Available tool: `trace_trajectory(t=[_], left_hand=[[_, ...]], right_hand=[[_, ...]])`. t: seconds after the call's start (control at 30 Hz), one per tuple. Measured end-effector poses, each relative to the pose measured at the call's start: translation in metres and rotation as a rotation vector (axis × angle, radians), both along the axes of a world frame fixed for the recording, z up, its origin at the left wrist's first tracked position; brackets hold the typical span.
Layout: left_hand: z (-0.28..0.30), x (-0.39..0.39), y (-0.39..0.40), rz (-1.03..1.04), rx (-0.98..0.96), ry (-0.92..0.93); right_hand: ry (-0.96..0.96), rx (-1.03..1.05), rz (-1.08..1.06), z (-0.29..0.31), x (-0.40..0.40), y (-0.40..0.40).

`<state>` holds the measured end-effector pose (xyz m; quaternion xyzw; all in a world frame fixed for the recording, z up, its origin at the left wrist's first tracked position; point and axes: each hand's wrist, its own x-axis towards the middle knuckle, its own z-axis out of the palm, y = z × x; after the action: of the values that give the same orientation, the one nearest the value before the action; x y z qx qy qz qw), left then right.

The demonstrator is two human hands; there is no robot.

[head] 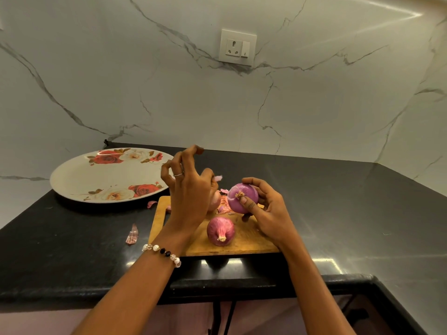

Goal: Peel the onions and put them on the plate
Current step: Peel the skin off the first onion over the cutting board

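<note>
1. The right hand (268, 213) is curled round a smooth, glossy purple peeled onion (242, 198), thumb pressed just below its dry brown root tuft and the fingers wrapped over the top and far side. The onion is held up off the board, root end facing the person.
2. The left hand (191, 194) is raised over the back left part of the board. Thumb and forefinger pinch a small pale pink scrap of onion skin (219, 178); the other fingers arch upward, loosely bent and holding nothing. A thin silver ring sits on one finger and a beaded bracelet of white, black and pink beads (161, 253) circles the wrist.
3. A reddish-pink unpeeled onion (220, 230) lies on the rectangular wooden chopping board (244, 245), near its front edge, stem tip pointing towards the person.
4. Behind the left hand a third, paler onion (215, 201) shows only partly, so I cannot tell how far it is peeled. Loose pink peelings (223, 207) lie beside it on the board.
5. The large oval white plate with red and cream roses (79, 180) sits on the black stone counter (72, 250), left of the board and further back. No onion lies on it.
6. Two bits of skin rest on the counter: one (132, 235) left of the board, one (152, 203) by the plate's rim.
7. A white wall socket with a switch (237, 47) is set in the marble-look wall behind.
</note>
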<state>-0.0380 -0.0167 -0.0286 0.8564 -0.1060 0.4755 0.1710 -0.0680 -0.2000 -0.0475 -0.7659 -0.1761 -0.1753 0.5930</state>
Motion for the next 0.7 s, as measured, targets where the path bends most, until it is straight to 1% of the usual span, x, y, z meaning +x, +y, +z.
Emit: trace_trajectory(t=[0.07, 0.13, 0.23, 0.33, 0.43, 0.5, 0.7], left_hand=[[0.002, 0.003, 0.005, 0.012, -0.111, -0.01], [0.001, 0.005, 0.007, -0.03, -0.148, 0.001], [-0.003, 0.006, 0.004, -0.13, -0.074, 0.014], [-0.003, 0.006, 0.001, -0.227, -0.047, 0.04], [-0.005, 0.004, -0.001, -0.238, -0.024, 0.047], [-0.006, 0.005, -0.002, -0.229, -0.015, 0.055], [-0.009, 0.008, -0.003, -0.251, -0.009, 0.077]], right_hand=[[0.011, 0.0, -0.005, 0.0, 0.0, 0.0], [0.004, 0.011, -0.022, -0.001, 0.001, -0.002], [-0.026, 0.026, -0.074, -0.001, 0.003, -0.003], [0.003, 0.141, -0.112, 0.002, 0.002, -0.003], [0.08, 0.289, -0.132, 0.006, 0.001, -0.005], [0.116, 0.335, -0.138, 0.005, 0.002, -0.006], [0.164, 0.333, -0.112, 0.004, 0.0, -0.006]])
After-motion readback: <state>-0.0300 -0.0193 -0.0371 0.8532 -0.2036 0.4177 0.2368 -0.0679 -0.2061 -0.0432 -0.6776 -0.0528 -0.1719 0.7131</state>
